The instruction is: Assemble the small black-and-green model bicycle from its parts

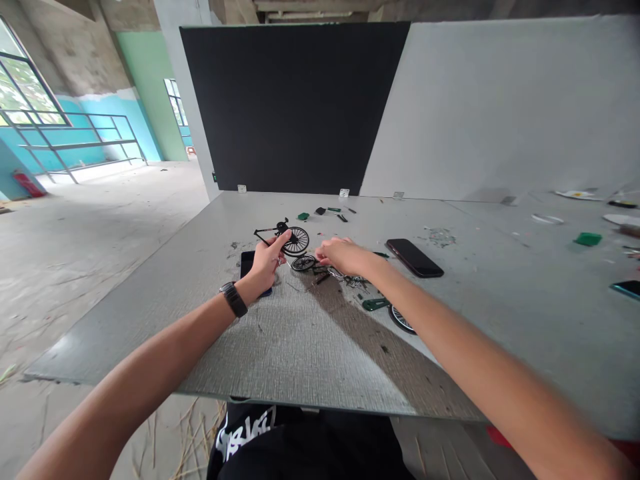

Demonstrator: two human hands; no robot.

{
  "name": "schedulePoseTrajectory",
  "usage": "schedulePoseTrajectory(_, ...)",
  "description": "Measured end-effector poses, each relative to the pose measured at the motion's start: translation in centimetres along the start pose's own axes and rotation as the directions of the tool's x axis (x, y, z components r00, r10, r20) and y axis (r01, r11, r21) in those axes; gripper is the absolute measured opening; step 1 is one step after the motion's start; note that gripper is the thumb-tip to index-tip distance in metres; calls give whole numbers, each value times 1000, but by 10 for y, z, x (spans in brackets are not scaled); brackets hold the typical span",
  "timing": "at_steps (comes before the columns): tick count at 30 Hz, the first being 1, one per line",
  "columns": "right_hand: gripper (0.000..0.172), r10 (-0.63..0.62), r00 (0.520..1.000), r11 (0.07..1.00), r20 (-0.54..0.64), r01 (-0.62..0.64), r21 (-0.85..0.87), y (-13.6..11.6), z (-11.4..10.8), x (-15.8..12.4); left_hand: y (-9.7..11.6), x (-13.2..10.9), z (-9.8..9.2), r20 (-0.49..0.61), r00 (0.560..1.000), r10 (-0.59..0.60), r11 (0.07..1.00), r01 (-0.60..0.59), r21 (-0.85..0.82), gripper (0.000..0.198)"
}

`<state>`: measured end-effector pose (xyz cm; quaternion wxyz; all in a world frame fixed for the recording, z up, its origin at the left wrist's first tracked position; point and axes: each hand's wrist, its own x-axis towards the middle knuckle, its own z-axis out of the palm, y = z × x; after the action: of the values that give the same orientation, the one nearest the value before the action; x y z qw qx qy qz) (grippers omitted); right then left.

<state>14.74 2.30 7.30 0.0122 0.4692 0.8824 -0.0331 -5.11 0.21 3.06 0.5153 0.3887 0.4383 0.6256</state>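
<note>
Raised a little above the table, a black miniature bicycle frame with a spoked wheel (299,241) is pinched in my left hand (267,263), its thumb across the frame. To its right, my right hand (343,255) has its fingers drawn together over small parts; whatever they hold is hidden. A second small black wheel (303,263) lies just left of those fingertips. Beneath the right hand, thin silver and black parts (353,280) are heaped on the table. A larger wheel (401,320) is partly covered by my right forearm, beside a green piece (375,304).
A dark phone (415,258) lies to the right of my right hand, and another dark flat device (247,263) is partly under my left hand. Small green and black pieces (320,211) sit farther back. A black panel (300,107) borders the grey table (280,353) at the rear.
</note>
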Motion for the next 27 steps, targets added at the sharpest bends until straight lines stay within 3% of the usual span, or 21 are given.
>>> schedulePoseTrajectory(8,15,-33,999,999,1,33,26,7,11,-9,-1,-1,-1,35,999,21,1000,-21,-3,46)
schedulePoseTrajectory(13,12,-19,999,992,-26,22,125,10,17,-8,0,-2,0,26,1000,15,1000,-15,9,45)
schedulePoseTrajectory(16,15,-54,998,959,-45,64,275,13,19,-11,0,-3,0,16,1000,15,1000,-16,24,42)
schedulePoseTrajectory(20,18,-17,991,935,-134,63,350,31,13,-19,-1,-5,1,11,1000,6,998,-6,56,38)
schedulePoseTrajectory(27,20,114,990,907,-81,-70,415,73,7,-52,-7,-11,3,32,999,-14,996,11,85,38)
